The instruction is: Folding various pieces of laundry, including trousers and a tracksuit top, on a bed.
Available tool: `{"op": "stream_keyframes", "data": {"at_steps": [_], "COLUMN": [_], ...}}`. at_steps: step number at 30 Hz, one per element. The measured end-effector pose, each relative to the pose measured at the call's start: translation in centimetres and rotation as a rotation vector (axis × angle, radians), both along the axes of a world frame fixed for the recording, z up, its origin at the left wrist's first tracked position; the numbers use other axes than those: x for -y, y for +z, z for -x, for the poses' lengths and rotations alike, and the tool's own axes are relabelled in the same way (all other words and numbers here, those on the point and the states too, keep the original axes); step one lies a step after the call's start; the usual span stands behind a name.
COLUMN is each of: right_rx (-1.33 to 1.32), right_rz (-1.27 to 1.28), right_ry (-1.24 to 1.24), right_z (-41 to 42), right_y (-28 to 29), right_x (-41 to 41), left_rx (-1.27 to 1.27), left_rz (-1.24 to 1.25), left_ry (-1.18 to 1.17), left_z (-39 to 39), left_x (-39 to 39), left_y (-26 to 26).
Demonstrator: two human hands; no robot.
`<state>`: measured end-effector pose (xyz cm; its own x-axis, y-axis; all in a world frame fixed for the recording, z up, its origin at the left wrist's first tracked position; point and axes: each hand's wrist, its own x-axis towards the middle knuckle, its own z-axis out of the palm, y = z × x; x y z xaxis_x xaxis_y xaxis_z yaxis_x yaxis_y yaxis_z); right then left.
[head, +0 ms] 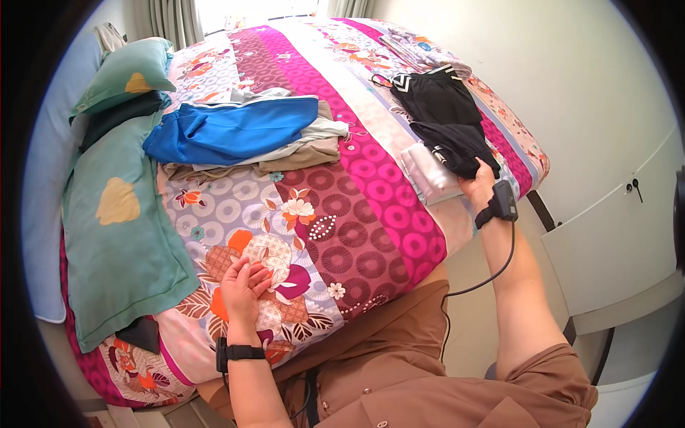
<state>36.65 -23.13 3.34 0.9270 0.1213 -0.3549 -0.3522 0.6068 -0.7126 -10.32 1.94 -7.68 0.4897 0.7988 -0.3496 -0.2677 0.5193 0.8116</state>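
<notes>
My right hand is at the near corner of a folded black garment, with its fingers on the cloth and partly hidden by it. That garment overlaps a folded pale pink-white cloth and lies against a pair of black shorts or trousers with white stripes. Over the flowered bedspread, my left hand is palm up with loosely curled fingers and holds nothing. Farther off, blue shorts or trousers with white trim lie on a stack of grey and khaki clothes.
Green pillows line the left side by a light blue headboard. A folded patterned cloth lies at the far right of the bed. To the right is a white cabinet with a key in it. A black cable hangs from my right wrist.
</notes>
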Motion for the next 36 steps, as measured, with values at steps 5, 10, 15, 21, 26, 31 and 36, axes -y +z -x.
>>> {"op": "stream_keyframes", "data": {"at_steps": [5,10,15,21,26,31,36], "right_rx": [0.090,0.247,0.150,-0.005,0.152,1.159,1.785], "right_rz": [-0.071,-0.116,-0.047,0.117,0.261,1.510,1.321], "right_ry": [-0.032,0.016,0.116,0.232,-0.072,-0.641,0.227], "right_z": [-4.1,-4.5,-3.4,-0.9,-1.4,5.4,14.3], "right_y": [1.9,3.8,0.6,-1.8,-2.6,-2.8,-3.3], "right_x": [1.0,1.4,4.7,5.0,5.2,3.5,-3.0], "left_rx": [-0.020,0.010,0.035,0.003,0.045,0.058,0.038], "left_rz": [-0.009,-0.003,0.001,-0.030,-0.028,-0.018,-0.027], "left_ry": [0.006,0.005,0.010,0.024,0.005,-0.008,0.012], "left_z": [-0.2,-0.1,-0.2,0.6,0.1,-0.3,0.7], "left_x": [-0.1,-0.1,0.0,-0.1,0.3,0.5,0.3], "left_y": [0.0,0.0,0.0,-0.6,-0.7,-0.1,0.0]}}
